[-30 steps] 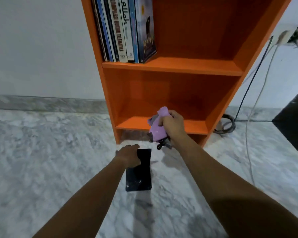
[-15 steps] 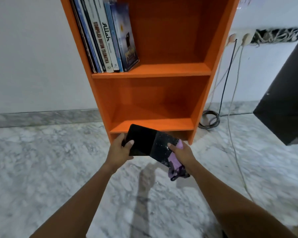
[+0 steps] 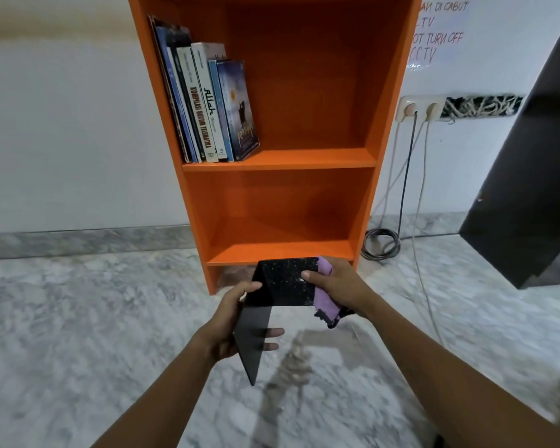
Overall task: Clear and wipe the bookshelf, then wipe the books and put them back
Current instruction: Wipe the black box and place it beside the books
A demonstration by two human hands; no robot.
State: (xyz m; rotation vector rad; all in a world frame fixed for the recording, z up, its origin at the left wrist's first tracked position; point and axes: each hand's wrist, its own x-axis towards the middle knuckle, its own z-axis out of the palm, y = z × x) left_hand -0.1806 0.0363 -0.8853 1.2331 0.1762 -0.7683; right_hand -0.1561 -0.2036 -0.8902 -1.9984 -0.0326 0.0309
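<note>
Head view: we hold the black bookend [image 3: 285, 282] before the orange bookshelf [image 3: 278, 160], left hand [image 3: 230, 321] gripping its lower plate, right hand [image 3: 340, 286] pinching purple cloth [image 3: 325, 303] against the speckled upper plate. Next, we judge, rub it clean.

So right in front of the tall orange wooden bookshelf [image 3: 278, 164], just below its bottom shelf, a black L-shaped metal bookend [image 3: 285, 282] was held up off the floor. The left hand [image 3: 230, 324] gripped the plain lower plate. The right hand [image 3: 340, 286] pinched the speckled upper plate, thumb on top, with a crumpled purple cloth [image 3: 325, 302] bunched in the same grip. A row of upright books [image 3: 207, 101] leaned at the upper shelf's left end, and a coiled black cable [image 3: 380, 244] lay just right of the bookshelf's base.
</note>
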